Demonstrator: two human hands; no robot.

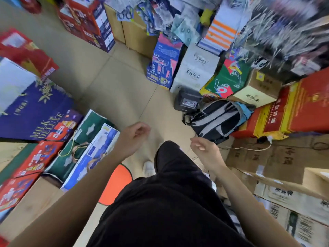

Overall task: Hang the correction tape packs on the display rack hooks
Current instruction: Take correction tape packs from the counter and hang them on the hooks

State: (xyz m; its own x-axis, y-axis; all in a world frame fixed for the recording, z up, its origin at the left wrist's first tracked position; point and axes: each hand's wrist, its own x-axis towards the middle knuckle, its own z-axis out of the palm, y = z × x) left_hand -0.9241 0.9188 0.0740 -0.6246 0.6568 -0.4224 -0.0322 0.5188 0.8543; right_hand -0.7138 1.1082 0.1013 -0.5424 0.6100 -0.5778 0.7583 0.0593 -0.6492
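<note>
- Down over the shop aisle floor [115,82], both hands hang out in front of black trousers [169,193], with cartons stacked along either side
- left hand [132,134] is loosely curled and holding nothing, over the bare tiles
- right hand [204,148] same deal: relaxed curl, empty, near the grey and black backpack [219,120] lying on the floor
- hanging packs [154,16] are bunched along the top and the display rack [284,24] sits top right, well apart from both hands; way too blurry to tell which ones are correction tape
- purple Milk Deluxe box [33,114] on the left, red cartons [293,107] just behind the backpack
</note>
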